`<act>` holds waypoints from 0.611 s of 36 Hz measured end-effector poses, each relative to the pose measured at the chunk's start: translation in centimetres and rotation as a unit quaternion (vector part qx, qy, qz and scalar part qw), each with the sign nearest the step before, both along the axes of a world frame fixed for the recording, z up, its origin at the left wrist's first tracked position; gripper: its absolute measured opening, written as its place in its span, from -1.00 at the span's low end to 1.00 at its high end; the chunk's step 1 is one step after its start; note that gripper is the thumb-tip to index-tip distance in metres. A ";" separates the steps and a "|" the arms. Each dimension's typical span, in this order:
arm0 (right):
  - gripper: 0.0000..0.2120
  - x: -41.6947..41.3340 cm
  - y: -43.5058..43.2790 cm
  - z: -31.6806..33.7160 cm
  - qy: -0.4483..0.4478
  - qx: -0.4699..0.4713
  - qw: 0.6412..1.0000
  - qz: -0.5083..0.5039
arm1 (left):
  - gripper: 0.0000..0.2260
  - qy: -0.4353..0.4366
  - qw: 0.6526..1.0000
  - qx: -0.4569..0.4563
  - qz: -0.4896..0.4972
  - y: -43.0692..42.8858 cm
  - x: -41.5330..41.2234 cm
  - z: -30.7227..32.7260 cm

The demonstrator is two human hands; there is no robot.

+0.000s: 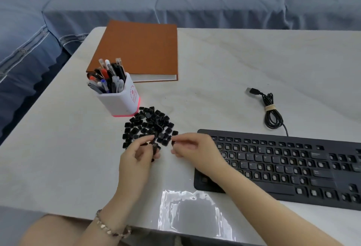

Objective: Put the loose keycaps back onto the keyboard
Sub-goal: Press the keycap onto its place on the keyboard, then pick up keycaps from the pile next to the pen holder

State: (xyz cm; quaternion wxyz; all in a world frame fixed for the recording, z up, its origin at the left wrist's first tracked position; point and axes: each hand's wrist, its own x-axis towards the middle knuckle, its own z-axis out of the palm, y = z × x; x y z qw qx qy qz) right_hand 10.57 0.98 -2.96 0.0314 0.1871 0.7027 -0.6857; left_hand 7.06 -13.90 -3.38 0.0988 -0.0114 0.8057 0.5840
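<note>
Located mid-frame, just below and right of the pen holder [121, 97]: heap of loose keycaps [150, 124], dozens strong, on the table [58, 167]. Located lower right: keyboard [293, 169], with most sockets bare and only a few lettered caps seated in the middle rows. Left hand [136, 160] at the near edge of the heap, with fingers curled round a small stock of dark caps, one apparently pinched at the fingertips. Right hand [195, 148] between heap and keyboard, with thumb and forefinger closed narrowly on, apparently, a single keycap [173, 142]; legend unreadable from this view. Step in hand judged as sorting and picking; fitting judged barely begun. Recommended: read the legend before leaving the heap; turn the cap stem-down and legend upright; carry one cap at a time across to the matching bare socket; set it square over the post, then press straight down with a fingertip until level with its neighbours. Avoid tilting or forcing, for risk of a bent clip. Keep the left hand's stock low over the table, to hold any dropped cap near the heap and away from the near edge. Also on the table, well apart from the work: brown notebook [140, 50], upper centre; coiled USB cable [270, 111], right of centre.
</note>
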 end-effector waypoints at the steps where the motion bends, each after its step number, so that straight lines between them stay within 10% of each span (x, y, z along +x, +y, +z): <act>1: -0.86 0.5 0.4 0.7 -0.005 -0.110 0.994 -0.018 | -0.77 -0.031 0.999 0.031 -0.001 0.3 0.0 0.4; 8: -0.81 4.0 3.1 3.9 -0.023 -0.377 0.922 -0.086 | -0.75 -0.127 0.982 0.132 -0.049 2.3 1.7 2.6; 22: -0.74 8.6 6.8 5.1 -0.003 -0.330 0.939 -0.097 | -0.70 -0.110 0.975 0.125 -0.147 5.1 4.2 4.4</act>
